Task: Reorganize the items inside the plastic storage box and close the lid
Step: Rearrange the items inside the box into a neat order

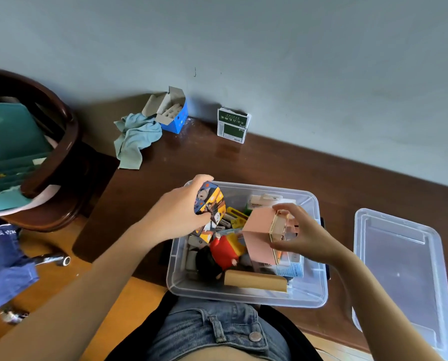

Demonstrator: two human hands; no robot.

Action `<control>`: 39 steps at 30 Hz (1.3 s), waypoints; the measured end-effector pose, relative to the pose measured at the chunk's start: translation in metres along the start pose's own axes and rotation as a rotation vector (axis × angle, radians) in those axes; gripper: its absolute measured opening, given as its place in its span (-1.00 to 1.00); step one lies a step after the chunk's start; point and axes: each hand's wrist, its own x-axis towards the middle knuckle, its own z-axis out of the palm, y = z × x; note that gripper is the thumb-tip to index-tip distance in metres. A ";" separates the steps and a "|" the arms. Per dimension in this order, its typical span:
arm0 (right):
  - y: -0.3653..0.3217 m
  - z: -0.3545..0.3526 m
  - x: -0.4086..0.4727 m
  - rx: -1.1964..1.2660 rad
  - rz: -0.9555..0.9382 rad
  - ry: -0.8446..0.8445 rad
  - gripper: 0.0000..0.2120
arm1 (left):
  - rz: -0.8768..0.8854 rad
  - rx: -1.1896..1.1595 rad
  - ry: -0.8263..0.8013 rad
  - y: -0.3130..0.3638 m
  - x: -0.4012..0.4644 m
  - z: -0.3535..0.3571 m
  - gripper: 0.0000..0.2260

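Observation:
The clear plastic storage box (246, 295) stands lidless at the table's near edge, in front of my lap. My left hand (176, 212) grips a colourful cartoon-printed box (210, 204) over the storage box's left rear corner. Over the right half, my right hand (306, 235) holds a pink box (259, 227) by its open end. Inside lie a red and yellow doll with black hair (222, 252), a tan cardboard box (254, 281), and several small packets (234, 217). The clear lid (402, 269) rests flat on the table to the right.
Against the wall stand an open blue carton (172, 113) with a teal cloth (135, 138) beside it and a green and white packet (233, 125). A dark wooden chair (59, 162) holding teal items sits left. A metal socket tool (53, 259) lies on the floor.

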 end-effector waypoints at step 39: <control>-0.052 0.059 -0.005 0.419 -0.153 -0.081 -0.29 | 0.171 -0.355 -0.490 0.002 0.002 0.030 -0.20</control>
